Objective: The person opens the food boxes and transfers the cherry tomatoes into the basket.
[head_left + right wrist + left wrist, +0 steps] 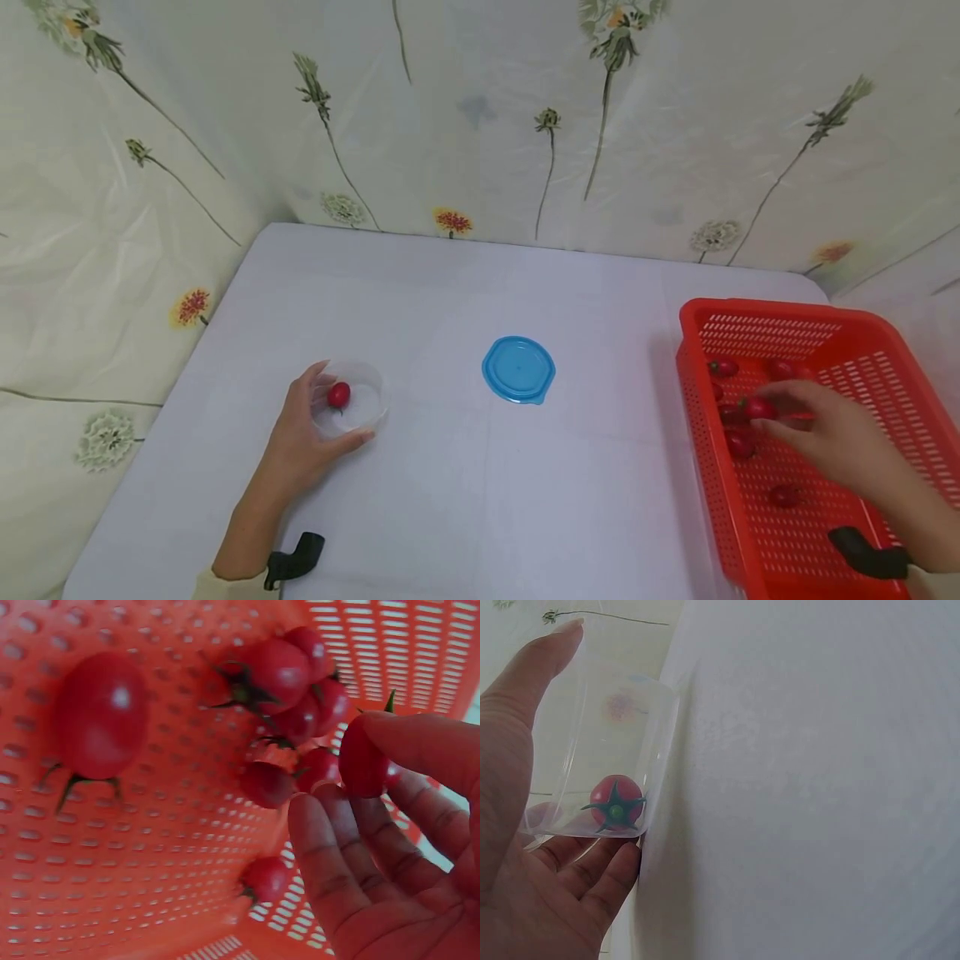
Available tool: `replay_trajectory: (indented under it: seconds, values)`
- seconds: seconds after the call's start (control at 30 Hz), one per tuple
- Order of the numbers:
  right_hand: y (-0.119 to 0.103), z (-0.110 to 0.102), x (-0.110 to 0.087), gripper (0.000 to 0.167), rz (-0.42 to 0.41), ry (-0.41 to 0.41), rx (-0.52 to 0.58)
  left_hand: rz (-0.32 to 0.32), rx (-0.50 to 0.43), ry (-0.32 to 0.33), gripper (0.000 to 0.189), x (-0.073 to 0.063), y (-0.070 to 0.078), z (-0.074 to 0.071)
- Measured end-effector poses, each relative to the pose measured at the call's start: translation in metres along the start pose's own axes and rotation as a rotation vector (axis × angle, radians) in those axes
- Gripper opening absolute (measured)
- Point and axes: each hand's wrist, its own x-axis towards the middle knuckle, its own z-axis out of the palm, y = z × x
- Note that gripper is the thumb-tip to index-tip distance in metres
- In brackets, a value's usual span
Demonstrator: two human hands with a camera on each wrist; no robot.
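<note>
On the left of the table my left hand [296,442] curls round a clear round plastic tub [372,410], thumb on one side and fingers on the other. One red cherry tomato [339,395] lies at the bottom of the tub; its green star-shaped stalk shows in the left wrist view. Inside the red basket [795,308] at the right, my right hand [840,429] pinches a cherry tomato [361,759] between thumb and fingers. Several more cherry tomatoes [277,675] lie on the basket floor around and below it.
A blue lid [518,369] with a small tab lies flat near the middle of the white table [600,500]. The basket's perforated walls rise around my right hand. Flower-patterned sheeting [487,125] hangs behind the table and covers the left side.
</note>
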Motion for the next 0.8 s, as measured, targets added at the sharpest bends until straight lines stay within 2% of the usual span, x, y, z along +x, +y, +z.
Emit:
replay_trajectory:
  seconds: [0.2,0.5,0.8]
  values:
    - [0.010,0.003,0.004,0.053,0.012,-0.098,-0.036,0.001,0.005,0.004,0.119,-0.001,0.000,0.000]
    - [0.014,0.007,0.011,0.050,0.030,-0.176,-0.025,0.000,-0.012,0.006,0.119,-0.001,-0.003,-0.001]
    - [0.012,0.009,0.010,0.057,0.046,-0.159,-0.036,0.001,-0.021,0.001,0.119,0.000,-0.004,-0.001]
